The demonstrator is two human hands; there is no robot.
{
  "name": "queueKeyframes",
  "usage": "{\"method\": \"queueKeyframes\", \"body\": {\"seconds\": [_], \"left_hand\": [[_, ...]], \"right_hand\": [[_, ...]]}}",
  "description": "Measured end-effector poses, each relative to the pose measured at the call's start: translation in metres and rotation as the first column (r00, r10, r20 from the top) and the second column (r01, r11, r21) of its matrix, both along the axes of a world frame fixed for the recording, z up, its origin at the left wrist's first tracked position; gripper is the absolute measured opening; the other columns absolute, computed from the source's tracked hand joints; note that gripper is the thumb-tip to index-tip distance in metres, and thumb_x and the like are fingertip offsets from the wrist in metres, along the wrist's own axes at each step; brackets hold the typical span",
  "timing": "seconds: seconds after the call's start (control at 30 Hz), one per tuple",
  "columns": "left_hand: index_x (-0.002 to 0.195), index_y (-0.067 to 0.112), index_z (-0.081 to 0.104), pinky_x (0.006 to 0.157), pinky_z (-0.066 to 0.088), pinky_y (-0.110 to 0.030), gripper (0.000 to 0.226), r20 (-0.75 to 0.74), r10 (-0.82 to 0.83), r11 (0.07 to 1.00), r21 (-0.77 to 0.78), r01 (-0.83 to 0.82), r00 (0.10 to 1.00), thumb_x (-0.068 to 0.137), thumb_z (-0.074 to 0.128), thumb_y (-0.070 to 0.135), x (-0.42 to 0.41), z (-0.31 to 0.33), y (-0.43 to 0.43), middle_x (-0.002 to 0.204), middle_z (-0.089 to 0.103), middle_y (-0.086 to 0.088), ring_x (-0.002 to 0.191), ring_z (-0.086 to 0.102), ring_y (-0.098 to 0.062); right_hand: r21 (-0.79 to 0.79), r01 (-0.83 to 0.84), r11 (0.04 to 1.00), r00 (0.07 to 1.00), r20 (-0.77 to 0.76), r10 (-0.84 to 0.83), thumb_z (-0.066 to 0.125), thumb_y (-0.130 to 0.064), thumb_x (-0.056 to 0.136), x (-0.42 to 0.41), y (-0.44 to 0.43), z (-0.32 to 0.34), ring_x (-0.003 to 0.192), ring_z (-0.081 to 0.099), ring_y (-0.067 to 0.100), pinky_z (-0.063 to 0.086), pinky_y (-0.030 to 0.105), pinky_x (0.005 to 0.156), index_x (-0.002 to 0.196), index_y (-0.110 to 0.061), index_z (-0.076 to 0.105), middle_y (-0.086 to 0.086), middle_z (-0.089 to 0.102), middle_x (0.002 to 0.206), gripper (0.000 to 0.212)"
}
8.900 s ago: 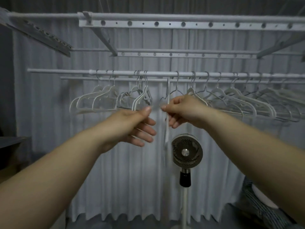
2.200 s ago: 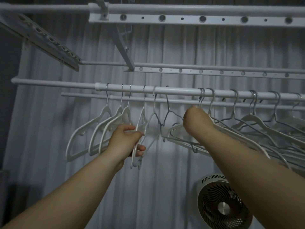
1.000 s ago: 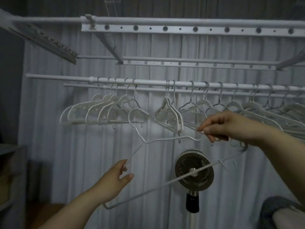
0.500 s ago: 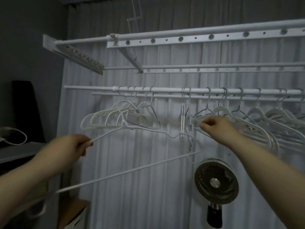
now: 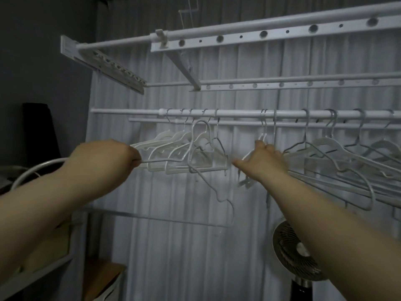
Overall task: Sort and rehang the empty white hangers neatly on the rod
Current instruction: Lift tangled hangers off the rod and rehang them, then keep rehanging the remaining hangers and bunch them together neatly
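Observation:
A white rod [image 5: 238, 114] runs across in front of a pale curtain. A bunch of white hangers [image 5: 171, 146] hangs at its left, and several more hangers [image 5: 338, 153] spread along its right. My left hand [image 5: 104, 158] is shut on one shoulder of a thin white wire hanger [image 5: 219, 192] that is off the rod; its hook rises among the left bunch just under the rod. My right hand [image 5: 261, 162] reaches into the first hangers of the right group, fingers curled at a hanger's neck and thumb sticking out left.
A perforated drying rack bar [image 5: 260, 34] and a second bar [image 5: 282, 83] hang above the rod. A standing fan [image 5: 297, 254] is low at the right. At the left are a grey shelf [image 5: 32, 276], a white cable [image 5: 32, 168] and a box [image 5: 102, 276].
My left hand has lifted the loose wire hanger up toward the left bunch, its hook now close under the rod. My right hand stays at the right group's first hangers.

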State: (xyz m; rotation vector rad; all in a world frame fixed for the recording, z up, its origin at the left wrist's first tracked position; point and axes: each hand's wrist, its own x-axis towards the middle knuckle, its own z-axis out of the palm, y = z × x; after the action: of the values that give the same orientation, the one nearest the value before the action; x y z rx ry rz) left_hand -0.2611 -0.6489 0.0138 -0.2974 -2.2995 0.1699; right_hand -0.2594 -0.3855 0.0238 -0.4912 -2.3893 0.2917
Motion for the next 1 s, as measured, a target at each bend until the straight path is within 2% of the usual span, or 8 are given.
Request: {"method": "queueKeyframes", "body": {"seconds": [0.13,0.23,0.33,0.4,0.5,0.63,0.8,1.0], "left_hand": [[0.101,0.023,0.061,0.061,0.032,-0.024,0.023,-0.016,0.086,0.994,-0.068,-0.087,0.996,0.095,0.039,0.021,-0.014,0.004,0.012,0.088,0.053,0.001,0.077,0.05,-0.022],[0.106,0.017,0.06,0.061,0.033,-0.025,0.023,-0.006,0.107,0.991,-0.075,-0.107,0.994,0.095,0.039,0.018,-0.028,0.011,0.023,0.095,0.06,-0.005,0.083,0.055,-0.025],[0.111,0.014,0.061,0.06,0.035,-0.025,0.025,0.012,0.083,0.995,-0.05,-0.082,0.997,0.094,0.043,0.011,-0.045,0.016,0.036,0.074,0.049,-0.002,0.076,0.049,-0.024],[0.113,0.012,0.06,0.067,0.036,-0.028,0.026,0.012,0.037,0.999,-0.025,-0.036,0.999,0.093,0.044,0.009,-0.053,0.019,0.047,0.089,0.06,-0.005,0.089,0.059,-0.029],[0.112,0.009,0.06,0.073,0.039,-0.031,0.028,-0.006,-0.025,1.0,-0.014,0.025,1.0,0.09,0.044,0.002,-0.06,0.027,0.067,0.114,0.063,-0.011,0.106,0.06,-0.031],[0.113,0.003,0.058,0.081,0.044,-0.034,0.03,-0.09,-0.08,0.996,-0.043,0.077,0.993,0.09,0.041,-0.003,-0.071,0.042,0.088,0.119,0.061,-0.014,0.111,0.058,-0.031],[0.117,0.0,0.057,0.094,0.044,-0.037,0.031,-0.173,-0.114,0.993,-0.04,0.108,0.978,0.09,0.041,-0.004,-0.093,0.055,0.109,0.123,0.058,-0.016,0.118,0.052,-0.032],[0.111,0.0,0.061,0.087,0.047,-0.035,0.029,-0.143,-0.114,0.994,-0.016,0.112,0.983,0.089,0.043,-0.005,-0.104,0.062,0.137,0.119,0.061,-0.015,0.112,0.057,-0.031]], "right_hand": [[0.202,-0.008,0.979,0.996,0.094,-0.011,0.044,-0.051,0.089,-0.018,-0.012,0.005,0.139,0.02,0.031,0.019,0.041,0.113,0.141,-0.022,0.035,0.007,0.022,0.153,0.061],[0.209,0.065,0.976,0.984,0.146,-0.097,0.047,-0.033,0.092,-0.025,-0.01,0.008,0.137,0.024,0.03,0.023,0.041,0.111,0.138,-0.019,0.041,0.009,0.029,0.148,0.049],[0.171,0.1,0.98,0.987,0.106,-0.119,0.046,-0.011,0.091,-0.026,0.002,0.005,0.135,0.028,0.033,0.028,0.038,0.11,0.138,-0.013,0.039,0.013,0.03,0.146,0.048],[0.118,0.092,0.989,0.99,0.093,-0.103,0.046,-0.005,0.09,-0.023,0.01,0.002,0.132,0.034,0.036,0.031,0.037,0.109,0.137,-0.007,0.037,0.018,0.031,0.144,0.048],[0.045,0.101,0.994,0.991,0.085,-0.104,0.045,-0.001,0.09,-0.02,0.021,-0.001,0.129,0.04,0.036,0.036,0.036,0.105,0.138,-0.003,0.035,0.02,0.033,0.142,0.05],[-0.004,0.11,0.994,0.993,0.055,-0.109,0.041,0.004,0.09,-0.018,0.031,-0.002,0.121,0.048,0.032,0.042,0.033,0.096,0.137,-0.005,0.039,0.019,0.039,0.138,0.048],[0.013,0.117,0.993,0.993,-0.004,-0.117,0.041,0.004,0.09,-0.014,0.039,-0.002,0.12,0.049,0.03,0.041,0.032,0.096,0.136,-0.008,0.042,0.017,0.043,0.136,0.048],[0.092,0.07,0.993,0.998,-0.01,-0.069,0.037,0.006,0.09,-0.006,0.05,0.001,0.12,0.049,0.029,0.042,0.029,0.092,0.137,-0.012,0.041,0.013,0.041,0.138,0.051]]}}
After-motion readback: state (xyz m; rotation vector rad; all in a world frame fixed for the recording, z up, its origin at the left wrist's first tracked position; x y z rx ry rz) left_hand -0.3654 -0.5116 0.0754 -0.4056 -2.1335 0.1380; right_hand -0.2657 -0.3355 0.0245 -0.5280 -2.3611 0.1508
